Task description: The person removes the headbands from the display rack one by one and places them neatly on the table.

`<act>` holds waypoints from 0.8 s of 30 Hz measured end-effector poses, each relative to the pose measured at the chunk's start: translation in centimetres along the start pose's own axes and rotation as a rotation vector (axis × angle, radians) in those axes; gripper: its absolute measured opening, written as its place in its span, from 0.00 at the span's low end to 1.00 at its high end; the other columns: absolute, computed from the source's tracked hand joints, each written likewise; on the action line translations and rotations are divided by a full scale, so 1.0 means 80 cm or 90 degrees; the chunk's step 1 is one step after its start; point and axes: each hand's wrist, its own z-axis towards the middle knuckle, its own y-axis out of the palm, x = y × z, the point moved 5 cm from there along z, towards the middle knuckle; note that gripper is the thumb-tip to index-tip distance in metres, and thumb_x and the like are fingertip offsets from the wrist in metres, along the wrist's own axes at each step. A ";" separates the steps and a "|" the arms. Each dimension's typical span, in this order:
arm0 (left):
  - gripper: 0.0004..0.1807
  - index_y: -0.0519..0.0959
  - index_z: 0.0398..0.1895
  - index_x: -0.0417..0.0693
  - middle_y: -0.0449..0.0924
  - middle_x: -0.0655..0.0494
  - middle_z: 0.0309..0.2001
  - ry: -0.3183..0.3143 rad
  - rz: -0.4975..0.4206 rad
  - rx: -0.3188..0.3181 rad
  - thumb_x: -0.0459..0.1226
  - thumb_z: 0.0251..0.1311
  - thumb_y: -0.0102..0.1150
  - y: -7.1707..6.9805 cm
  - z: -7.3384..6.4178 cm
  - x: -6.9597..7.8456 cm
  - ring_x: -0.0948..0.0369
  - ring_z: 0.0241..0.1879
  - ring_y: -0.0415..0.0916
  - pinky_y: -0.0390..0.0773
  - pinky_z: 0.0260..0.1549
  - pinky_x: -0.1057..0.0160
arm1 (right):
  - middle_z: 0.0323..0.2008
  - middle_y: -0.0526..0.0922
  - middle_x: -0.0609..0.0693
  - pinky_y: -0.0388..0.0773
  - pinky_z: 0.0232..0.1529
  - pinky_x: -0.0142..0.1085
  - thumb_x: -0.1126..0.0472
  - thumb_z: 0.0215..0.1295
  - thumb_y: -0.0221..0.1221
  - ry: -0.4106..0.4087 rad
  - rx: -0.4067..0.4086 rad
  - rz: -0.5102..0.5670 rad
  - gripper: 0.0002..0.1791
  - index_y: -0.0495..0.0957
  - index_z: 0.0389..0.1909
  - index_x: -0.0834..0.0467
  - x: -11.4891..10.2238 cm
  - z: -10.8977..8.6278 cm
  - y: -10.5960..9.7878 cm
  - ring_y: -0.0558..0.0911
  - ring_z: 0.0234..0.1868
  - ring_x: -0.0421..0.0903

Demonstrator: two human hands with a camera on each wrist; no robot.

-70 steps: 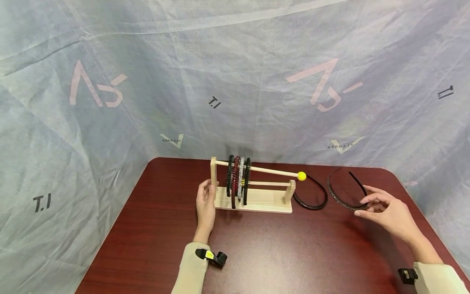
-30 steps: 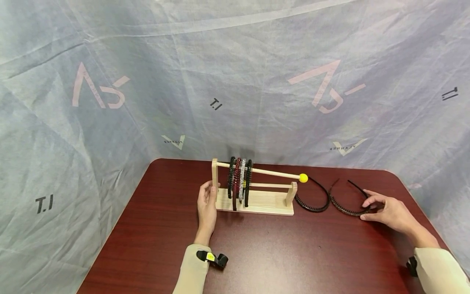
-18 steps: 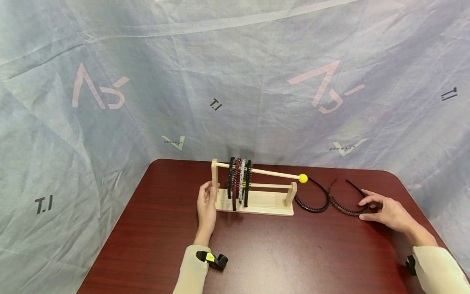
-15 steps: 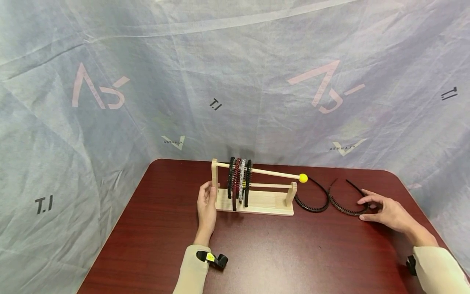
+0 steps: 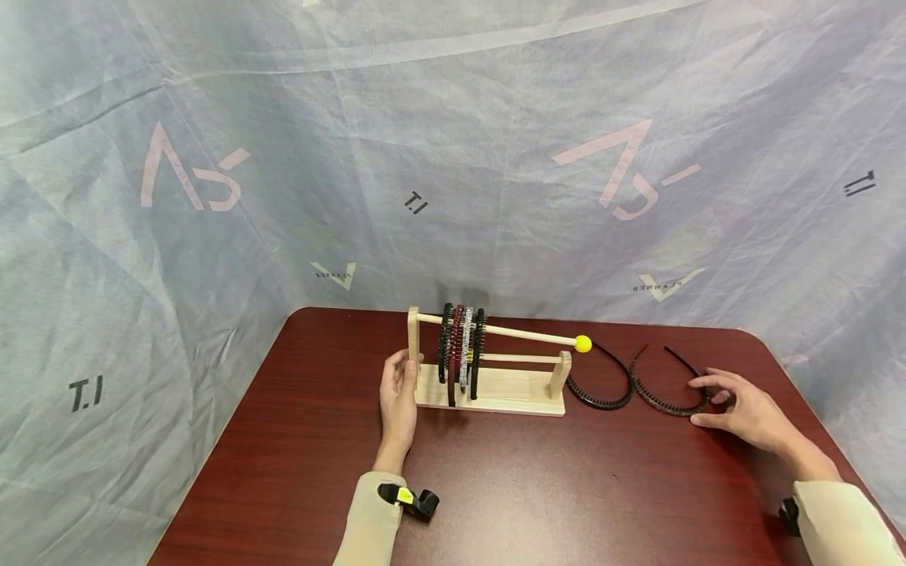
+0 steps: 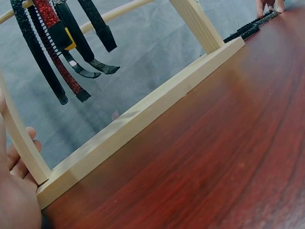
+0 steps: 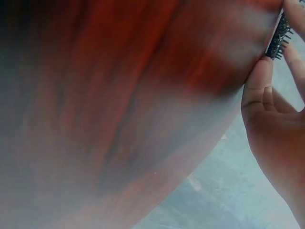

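Note:
A pale wooden stand (image 5: 520, 387) sits mid-table, with several headbands (image 5: 463, 346) in black, red and silver glitter hung on its upper rod. My left hand (image 5: 399, 397) grips the stand's left post, fingers behind it in the left wrist view. At the right, a dark speckled toothed headband (image 5: 661, 402) lies on the table. Around its right side is my right hand (image 5: 750, 413), thumb and fingers spread apart. In the right wrist view the thumb tip is right by the headband's edge; whether it touches is unclear.
Another black toothed headband (image 5: 602, 402) lies between the stand and the speckled one, close to both. A yellow ball (image 5: 583, 343) caps the upper rod, sticking out rightward. Grey cloth (image 5: 453, 196) hangs behind the dark red table (image 5: 495, 487).
My right hand has lowered the speckled headband from the air onto the table. Its thumb and fingers have since spread wider. My left hand stays on the post.

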 end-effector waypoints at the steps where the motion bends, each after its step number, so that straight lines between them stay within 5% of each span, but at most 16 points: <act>1: 0.17 0.73 0.72 0.34 0.78 0.23 0.68 -0.001 -0.003 0.000 0.34 0.89 0.49 0.000 0.000 0.000 0.38 0.73 0.76 0.71 0.68 0.66 | 0.68 0.74 0.78 0.72 0.35 0.25 0.62 0.49 0.88 0.001 0.003 -0.007 0.33 0.86 0.57 0.62 -0.001 0.000 0.000 0.79 0.38 0.31; 8: 0.17 0.73 0.71 0.34 0.79 0.24 0.67 0.001 -0.004 -0.001 0.35 0.89 0.49 0.000 0.001 -0.002 0.39 0.72 0.76 0.71 0.68 0.67 | 0.64 0.74 0.73 0.74 0.36 0.26 0.61 0.48 0.88 -0.001 -0.005 -0.053 0.38 0.84 0.61 0.63 -0.011 -0.002 -0.005 0.80 0.38 0.32; 16: 0.18 0.72 0.72 0.34 0.79 0.25 0.68 0.003 -0.002 -0.005 0.35 0.89 0.49 0.001 0.001 -0.001 0.38 0.72 0.76 0.71 0.68 0.68 | 0.67 0.71 0.80 0.68 0.42 0.26 0.62 0.55 0.85 0.000 0.001 -0.099 0.34 0.83 0.62 0.64 -0.023 -0.010 -0.012 0.87 0.40 0.42; 24: 0.17 0.73 0.71 0.34 0.79 0.24 0.67 0.003 0.002 0.003 0.33 0.89 0.50 0.000 0.000 0.000 0.37 0.73 0.76 0.72 0.67 0.68 | 0.71 0.70 0.78 0.70 0.40 0.16 0.66 0.71 0.75 0.022 0.063 -0.002 0.25 0.82 0.65 0.66 -0.046 -0.020 -0.018 0.78 0.43 0.17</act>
